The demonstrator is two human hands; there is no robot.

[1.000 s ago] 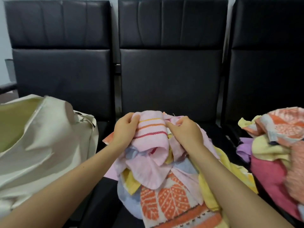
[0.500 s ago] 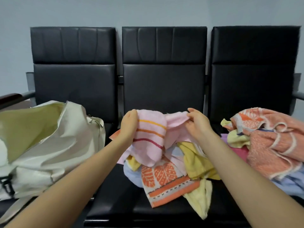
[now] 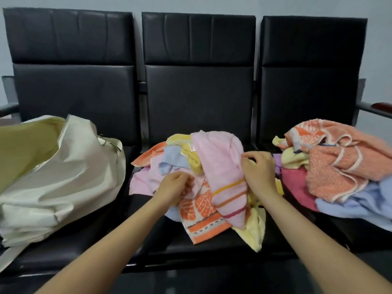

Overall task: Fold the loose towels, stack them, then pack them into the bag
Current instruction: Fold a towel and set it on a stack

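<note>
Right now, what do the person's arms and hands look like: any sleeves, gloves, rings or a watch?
Both forearms are bare right to the bottom edge of the picture; no sleeve shows. The left hand and right hand wear no gloves, and no ring, watch or bracelet is visible. Nails look short and unpainted, though the picture is slightly blurred.

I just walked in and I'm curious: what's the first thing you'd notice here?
The bright heap of towels on the middle seat jumps out, with a pink striped towel draped over its top. Both hands are in it: the left hand at the front, the right hand at the pink towel's right edge. A big cream bag gapes open on the left seat, and another towel pile sits on the right seat.
</note>
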